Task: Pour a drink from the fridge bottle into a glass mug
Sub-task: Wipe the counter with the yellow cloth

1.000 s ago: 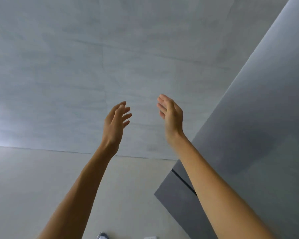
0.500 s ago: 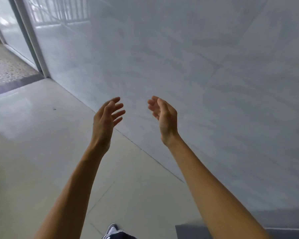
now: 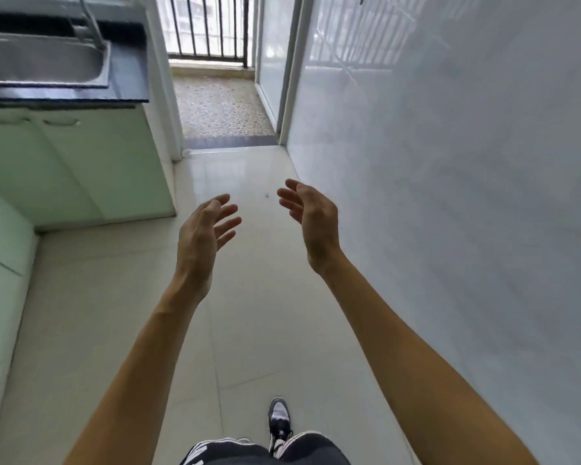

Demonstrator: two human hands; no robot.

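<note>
Both of my arms reach forward over the pale tiled floor. My left hand (image 3: 203, 229) is held up with its fingers spread and relaxed, palm turned inward, holding nothing. My right hand (image 3: 311, 216) faces it a short way to the right, fingers loose and slightly bent, also holding nothing. No bottle, fridge or glass mug shows in the head view.
A steel sink (image 3: 41, 58) sits in a dark counter (image 3: 128, 82) at the upper left, above pale green cabinet doors (image 3: 81, 169). A white tiled wall (image 3: 450, 196) runs along the right. Ahead, a doorway leads to a pebbled balcony floor (image 3: 218, 105) with black railings. My shoe (image 3: 278, 417) is below.
The view has swung left from the white wall and a grey panel to the kitchen aisle, sink and balcony door. Both hands stay raised, apart and holding nothing.
</note>
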